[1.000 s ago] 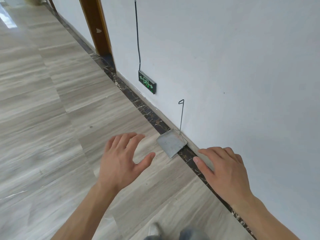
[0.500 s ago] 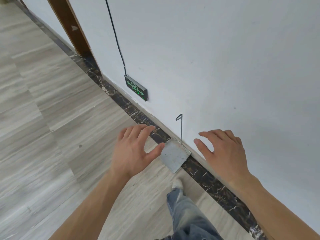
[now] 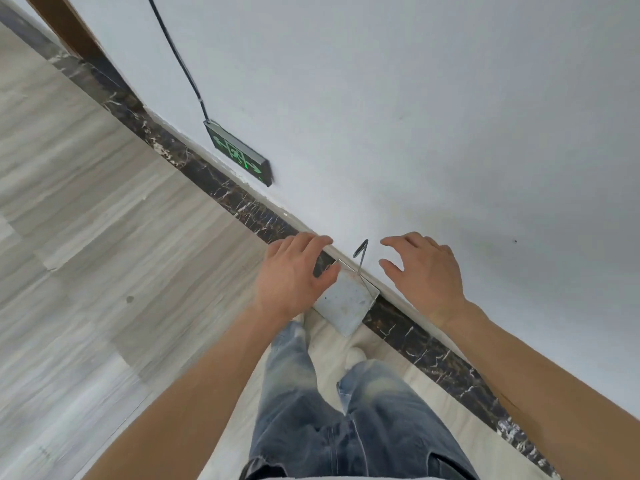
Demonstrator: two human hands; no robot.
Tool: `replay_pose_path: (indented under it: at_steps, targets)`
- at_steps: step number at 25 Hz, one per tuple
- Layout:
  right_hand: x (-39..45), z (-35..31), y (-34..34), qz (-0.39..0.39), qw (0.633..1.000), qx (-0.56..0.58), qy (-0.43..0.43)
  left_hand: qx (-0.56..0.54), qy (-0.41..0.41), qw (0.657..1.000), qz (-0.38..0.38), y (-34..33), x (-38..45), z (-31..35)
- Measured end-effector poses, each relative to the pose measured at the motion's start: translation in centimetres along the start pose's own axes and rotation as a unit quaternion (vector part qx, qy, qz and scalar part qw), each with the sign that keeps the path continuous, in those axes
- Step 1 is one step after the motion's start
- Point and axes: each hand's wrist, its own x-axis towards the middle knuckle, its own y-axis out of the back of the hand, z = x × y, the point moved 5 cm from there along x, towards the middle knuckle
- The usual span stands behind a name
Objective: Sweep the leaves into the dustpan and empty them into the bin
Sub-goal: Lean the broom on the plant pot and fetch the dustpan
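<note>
Dustpan point(image 3: 346, 301), a small flat metal one, is sitting on the floor point(image 3: 104, 271) right against the base of the white wall point(image 3: 415, 116), its tray lying over the dark marble skirting strip point(image 3: 221, 183) & the pale tile edge. Its thin wire handle point(image 3: 361, 255) is standing up from the back of the tray, leaning on the wall, w/ a small loop at the top. Left hand point(image 3: 291, 275) is hovering just left of the tray, palm down, fingers loosely spread & relaxed, holding nothing; thumb is reaching toward the tray's near-left edge, and it's prob. overlapping it in view rather than touching, but can't tell for sure from this angle. Right hand point(image 3: 426, 271) is hovering just right of the wire handle, fingers extended & slightly bent, thumb apart from them, also holding nothing; there's a clear gap between its fingertips and the wire. So the handle is standing between the two hands. Below, the person's legs in faded blue jeans point(image 3: 346, 410) are showing, w/ light shoes point(image 3: 355, 356) near the tray's front lip. Farther along the wall, a green-lit exit sign point(image 3: 239, 154) is mounted low, just above the skirting, w/ a black cable point(image 3: 176, 57) running up from it. A brown door frame point(image 3: 65, 26) is showing at the top-left corner. Floor is grey wood-grain tile.
</note>
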Motion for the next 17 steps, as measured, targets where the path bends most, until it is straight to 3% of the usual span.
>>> replay_pose_path:
  at_steps: [4, 6, 7, 10, 14, 17]
  targets:
    - [5.9, 0.0, -6.5, -0.092, 0.994, -0.021, -0.049, -0.082, 0.029, 0.975, -0.205, -7.6, 5.9, -3.8]
    - [7.9, 0.4, -9.7, -0.155, 0.981, 0.021, -0.116, -0.148, 0.132, 0.925, -0.325, -11.3, 7.3, -6.0]
    - [8.8, 1.1, -11.4, -0.177, 0.961, 0.084, -0.192, -0.185, 0.18, 0.892, -0.37, -13.1, 8.2, -6.9]
    - [9.6, 2.1, -15.7, -0.188, 0.818, 0.329, -0.432, -0.271, 0.233, 0.82, -0.447, -17.2, 11.0, -6.6]
    - [9.2, 2.2, -19.1, -0.131, 0.679, 0.494, -0.528, -0.334, 0.244, 0.746, -0.522, -20.9, 12.5, -3.0]
    - [8.5, 2.2, -20.7, -0.071, 0.623, 0.563, -0.539, -0.32, 0.233, 0.752, -0.527, -22.3, 13.1, -2.9]
